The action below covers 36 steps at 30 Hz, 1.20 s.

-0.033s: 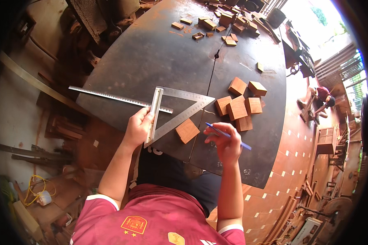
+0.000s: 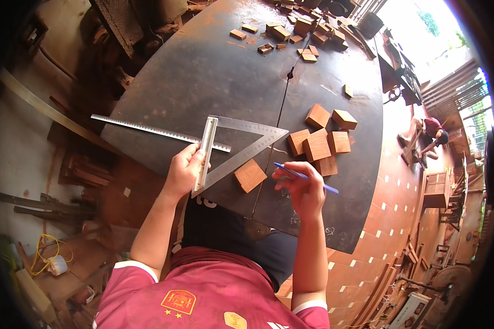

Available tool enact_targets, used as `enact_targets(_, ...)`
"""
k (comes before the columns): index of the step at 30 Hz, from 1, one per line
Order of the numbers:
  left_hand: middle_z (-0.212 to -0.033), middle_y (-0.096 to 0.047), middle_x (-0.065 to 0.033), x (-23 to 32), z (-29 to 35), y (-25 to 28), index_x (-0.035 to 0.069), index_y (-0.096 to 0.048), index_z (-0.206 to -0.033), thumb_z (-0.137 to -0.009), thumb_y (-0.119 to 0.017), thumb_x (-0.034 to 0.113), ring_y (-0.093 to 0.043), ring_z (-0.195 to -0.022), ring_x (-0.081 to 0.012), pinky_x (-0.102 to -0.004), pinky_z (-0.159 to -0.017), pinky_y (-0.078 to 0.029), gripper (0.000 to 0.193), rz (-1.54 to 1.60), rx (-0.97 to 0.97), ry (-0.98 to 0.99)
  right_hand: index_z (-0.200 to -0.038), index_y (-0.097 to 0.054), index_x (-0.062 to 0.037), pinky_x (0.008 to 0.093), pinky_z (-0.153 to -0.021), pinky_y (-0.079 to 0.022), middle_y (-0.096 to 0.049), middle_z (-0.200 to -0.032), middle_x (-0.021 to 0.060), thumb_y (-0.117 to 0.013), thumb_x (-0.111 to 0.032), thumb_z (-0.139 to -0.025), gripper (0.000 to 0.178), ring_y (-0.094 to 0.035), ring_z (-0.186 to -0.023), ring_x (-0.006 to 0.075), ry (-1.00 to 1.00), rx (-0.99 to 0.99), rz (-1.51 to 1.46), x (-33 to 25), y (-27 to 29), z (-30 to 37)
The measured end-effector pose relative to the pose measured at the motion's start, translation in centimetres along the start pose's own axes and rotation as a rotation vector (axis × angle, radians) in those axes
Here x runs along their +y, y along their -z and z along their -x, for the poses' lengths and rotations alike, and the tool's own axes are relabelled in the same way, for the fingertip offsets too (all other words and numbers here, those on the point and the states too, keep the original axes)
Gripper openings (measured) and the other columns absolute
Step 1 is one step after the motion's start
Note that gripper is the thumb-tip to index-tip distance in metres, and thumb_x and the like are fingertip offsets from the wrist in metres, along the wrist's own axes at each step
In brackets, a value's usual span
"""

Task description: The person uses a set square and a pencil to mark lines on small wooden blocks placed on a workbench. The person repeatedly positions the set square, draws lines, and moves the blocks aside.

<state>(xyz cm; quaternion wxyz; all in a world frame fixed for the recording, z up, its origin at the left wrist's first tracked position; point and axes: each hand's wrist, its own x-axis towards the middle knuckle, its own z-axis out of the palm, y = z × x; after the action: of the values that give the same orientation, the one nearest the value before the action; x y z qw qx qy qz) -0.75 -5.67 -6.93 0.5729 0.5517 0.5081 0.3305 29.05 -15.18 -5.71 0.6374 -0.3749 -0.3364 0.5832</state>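
A broad, dark grey worktable [image 2: 203, 82], dusty and split by one seam, fills the middle of the view. Beyond its right edge, one other person [image 2: 432, 127] in a dark red top bends low above a reddish tiled floor [image 2: 387, 219]. One long steel ruler [image 2: 148, 129], slim and silver with fine graduations, lies on the table's left half, its right end showing through the opening of one triangular set square [image 2: 208, 140]. That set square is pale metal — a flat, hollow triangle with marked edges and a thick, lighter fence along its left side — and sits over the table's near edge, its point aimed right. The wearer's left hand [image 2: 185, 167] grips the fence, thumb on top. The right hand [image 2: 304, 189], fingers curled, holds one blue pen above the table. Seven squarish reddish-brown wooden blocks are near: six in a cluster [image 2: 318, 145] beyond the right hand, some leaning on others, and one single block [image 2: 251, 176] just beside the set square's slanted edge. Smaller offcuts [image 2: 303, 26] heap at the far end, too jumbled to count. Slimmest of all is that pen [image 2: 290, 170] — tilted, its tip toward the left.
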Motion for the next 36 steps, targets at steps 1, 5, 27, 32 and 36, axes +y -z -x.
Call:
enact_targets(1, -0.087, -0.068, -0.0006, -0.5, -0.1, -0.1, -0.003, -0.066, -0.13, -0.112, -0.051, 0.02, -0.06, -0.077, -0.0061, -0.0245, -0.071, -0.05, 0.032, 0.036, 0.018, -0.019, -0.117, -0.065, 0.0069, 0.0373, -0.074, -0.06, -0.074, -0.099, 0.0201, -0.051, -0.03, -0.108, 0.041, -0.073, -0.091, 0.0252, -0.057, 0.023, -0.027, -1.0, -0.4, -1.1)
enact_targets(5, -0.082, -0.069, -0.0015, -0.5, -0.2, -0.3, -0.002, -0.068, -0.127, -0.112, -0.052, 0.02, -0.061, -0.074, -0.0065, -0.026, -0.067, -0.051, 0.031, 0.034, 0.033, -0.048, -0.098, -0.064, 0.0003, 0.0243, -0.061, -0.055, -0.073, -0.084, 0.0084, -0.076, 0.0, -0.091, 0.014, -0.067, -0.069, 0.0098, -0.116, -0.123, 0.298, -1.4, -0.8, -4.0)
enact_targets(27, -0.085, -0.067, -0.001, -0.5, -0.3, -0.3, -0.006, -0.067, -0.13, -0.11, -0.054, 0.017, -0.063, -0.076, -0.0071, -0.0258, -0.07, -0.053, 0.033, 0.0, 0.049, -0.06, -0.082, -0.058, -0.0035, 0.0221, -0.061, -0.047, -0.062, -0.081, -0.0011, -0.075, 0.002, -0.086, 0.018, -0.057, -0.071, 0.0028, -0.193, -0.217, 0.408, 1.7, -0.7, -5.7)
enact_targets(32, -0.088, -0.068, -0.001, -0.4, 0.3, 0.4, -0.005, -0.066, -0.133, -0.111, -0.054, 0.017, -0.063, -0.078, -0.0067, -0.0252, -0.071, -0.052, 0.033, 0.019, 0.032, -0.055, -0.084, -0.058, -0.0031, 0.0221, -0.058, -0.047, -0.063, -0.078, 0.0011, -0.073, 0.0, -0.087, 0.016, -0.059, -0.067, 0.0042, -0.186, -0.234, 0.415, 1.6, -0.3, -5.7)
enact_targets(36, -0.087, -0.068, -0.0008, -0.5, 0.8, 1.0, -0.005, -0.065, -0.134, -0.112, -0.053, 0.018, -0.062, -0.078, -0.0065, -0.0246, -0.071, -0.051, 0.034, -0.021, 0.036, -0.064, -0.087, -0.057, -0.0034, 0.021, -0.05, -0.043, -0.067, -0.073, 0.0048, -0.072, -0.001, -0.086, 0.015, -0.057, -0.056, 0.0053, -0.152, -0.248, 0.449, 1.6, -0.4, -5.9)
